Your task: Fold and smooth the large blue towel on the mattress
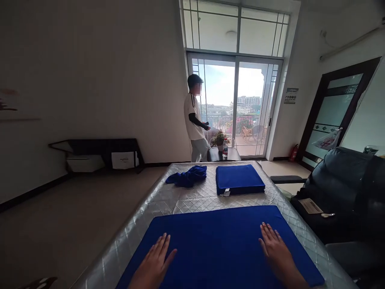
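Note:
A blue cloth (216,249) lies spread flat on the silvery quilted table cover (186,202) right in front of me. My left hand (156,261) rests on its left part, fingers stretched out and palm down. On the right part lies my right hand (276,251), also flat with its fingers extended. Neither hand grips anything. Beyond the spread cloth, a neat stack of folded blue cloths (240,178) with a white tag sits to the right. A crumpled blue cloth (189,176) lies to the left of that stack.
A person (195,116) stands past the table's far end, beside a small black table (224,154) bearing a potted plant (220,139) and a bottle (225,147). At right is a black chair (345,188). A black rack (102,146) with boxes stands along the left wall.

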{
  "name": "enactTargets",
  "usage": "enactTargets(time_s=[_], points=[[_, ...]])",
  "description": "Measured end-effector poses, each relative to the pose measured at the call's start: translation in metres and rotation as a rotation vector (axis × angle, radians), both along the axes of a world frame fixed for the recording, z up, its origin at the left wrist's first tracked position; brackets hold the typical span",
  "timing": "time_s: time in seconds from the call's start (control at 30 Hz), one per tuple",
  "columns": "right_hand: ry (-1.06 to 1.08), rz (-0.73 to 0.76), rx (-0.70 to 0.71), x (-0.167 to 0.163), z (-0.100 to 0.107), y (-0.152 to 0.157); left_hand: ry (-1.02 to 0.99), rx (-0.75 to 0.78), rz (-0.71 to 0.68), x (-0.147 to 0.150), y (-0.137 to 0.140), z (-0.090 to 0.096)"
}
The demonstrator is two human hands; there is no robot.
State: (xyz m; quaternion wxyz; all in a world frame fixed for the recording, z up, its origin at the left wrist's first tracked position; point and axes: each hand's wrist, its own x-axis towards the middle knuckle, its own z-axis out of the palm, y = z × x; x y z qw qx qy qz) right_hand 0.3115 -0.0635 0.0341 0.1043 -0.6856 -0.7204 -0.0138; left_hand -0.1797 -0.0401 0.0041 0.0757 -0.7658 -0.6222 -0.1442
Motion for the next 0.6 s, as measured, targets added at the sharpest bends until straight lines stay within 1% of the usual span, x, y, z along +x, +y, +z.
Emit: enactTargets(time_s=[0.07,0.13,0.2,0.27,0.33,0.43,0.53,0.6], points=[[0.062,0.138,-0.023,-0.061,0.024,0.024,-0.025,-0.099,-0.125,0.054,0.028,0.022],[0.121,0.237,-0.058,-0.114,0.037,0.046,-0.032,-0.126,-0.237,0.101,0.054,0.039],[0.176,0.295,-0.075,-0.151,0.038,0.065,-0.013,-0.118,-0.287,0.131,0.075,0.046],[0.224,0.294,-0.090,-0.168,0.031,0.080,0.013,-0.085,-0.288,0.142,0.089,0.040],[0.247,0.264,-0.110,-0.169,0.021,0.089,0.027,-0.051,-0.260,0.134,0.096,0.029],[0.232,0.246,-0.140,-0.145,0.011,0.095,0.066,-0.052,-0.186,0.097,0.097,0.015],[0.191,0.195,-0.149,-0.096,0.008,0.097,0.179,-0.109,-0.099,0.042,0.095,0.010],[0.152,0.105,-0.144,-0.052,0.006,0.100,0.233,-0.127,-0.031,0.004,0.095,0.009]])
